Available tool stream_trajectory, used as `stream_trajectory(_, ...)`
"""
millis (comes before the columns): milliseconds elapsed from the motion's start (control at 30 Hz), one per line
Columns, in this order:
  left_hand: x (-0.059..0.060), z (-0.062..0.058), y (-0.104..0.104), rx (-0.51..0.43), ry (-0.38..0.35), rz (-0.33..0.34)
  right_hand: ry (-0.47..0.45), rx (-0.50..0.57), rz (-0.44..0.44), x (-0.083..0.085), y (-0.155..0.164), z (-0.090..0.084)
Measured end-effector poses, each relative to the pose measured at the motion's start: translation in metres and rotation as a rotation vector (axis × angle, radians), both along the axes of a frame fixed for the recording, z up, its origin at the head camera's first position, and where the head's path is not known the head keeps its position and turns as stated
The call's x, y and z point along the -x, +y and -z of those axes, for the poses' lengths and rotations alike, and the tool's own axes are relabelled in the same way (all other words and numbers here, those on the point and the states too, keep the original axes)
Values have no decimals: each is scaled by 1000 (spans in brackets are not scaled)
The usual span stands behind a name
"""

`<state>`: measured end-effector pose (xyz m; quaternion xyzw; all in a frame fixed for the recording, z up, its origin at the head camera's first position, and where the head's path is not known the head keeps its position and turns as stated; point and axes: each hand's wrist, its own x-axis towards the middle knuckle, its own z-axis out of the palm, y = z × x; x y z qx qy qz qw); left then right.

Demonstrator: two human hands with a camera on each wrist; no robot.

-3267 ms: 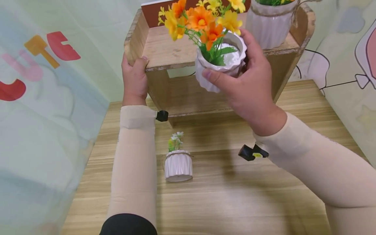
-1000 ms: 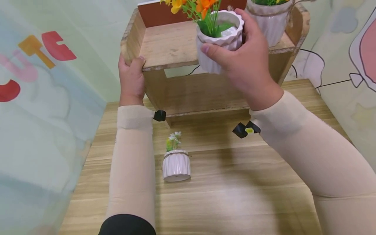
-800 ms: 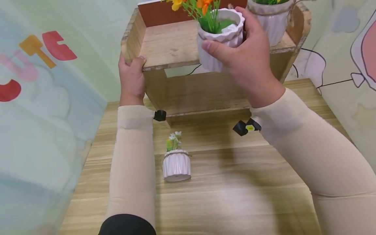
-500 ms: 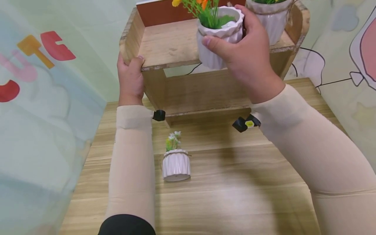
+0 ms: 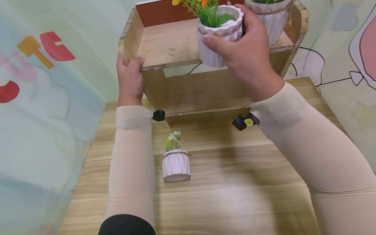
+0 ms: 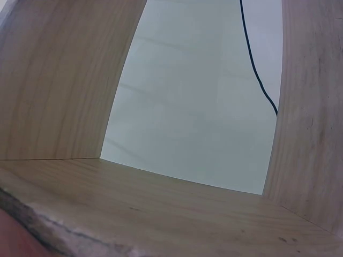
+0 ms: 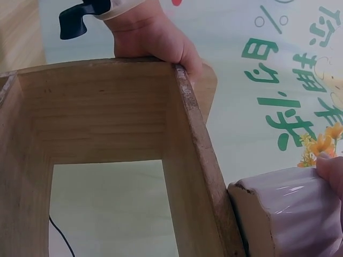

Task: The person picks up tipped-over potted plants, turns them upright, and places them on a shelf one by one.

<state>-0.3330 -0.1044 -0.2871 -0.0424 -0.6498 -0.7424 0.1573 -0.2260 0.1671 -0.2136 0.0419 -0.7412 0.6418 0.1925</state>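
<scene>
Pale wood-grain table [image 5: 229, 199]: fills the lower centre, bearing shelf and pot.
Small white fluted ceramic pot with white blooms [image 5: 176, 164]: lower centre, apparently on its side, base facing the viewer.
Left hand [image 5: 130, 78]: upper left of centre, clamped on the corner of a pale wooden shelf [image 5: 168, 44], thumb over the top board, presumably to steady it.
Right hand [image 5: 249, 55]: upper centre, clamped round a white fluted ceramic pot with orange flowers [image 5: 210, 57]; the thumb crosses the front, likely keeping the mouth upward.
Held pot: upper centre, at the shelf's front edge; contact cannot be told.
White twine-tied pot [image 5: 271, 24]: upper right, upright on the shelf.
Pastel printed backdrop [image 5: 82, 19]: behind everything.
</scene>
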Motion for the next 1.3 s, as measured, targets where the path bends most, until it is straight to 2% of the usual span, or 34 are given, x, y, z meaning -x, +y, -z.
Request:
stream_trajectory(467,0,1,0,10,1,-8,-11,-11,15,7,2,3)
stream_trajectory(933,0,-1,-3,13,-39,-2,-25,-17,28,8,-2,1)
stream_trajectory(1300,1,0,-1,24,-27,-18,-21,-53,39,9,-2,1)
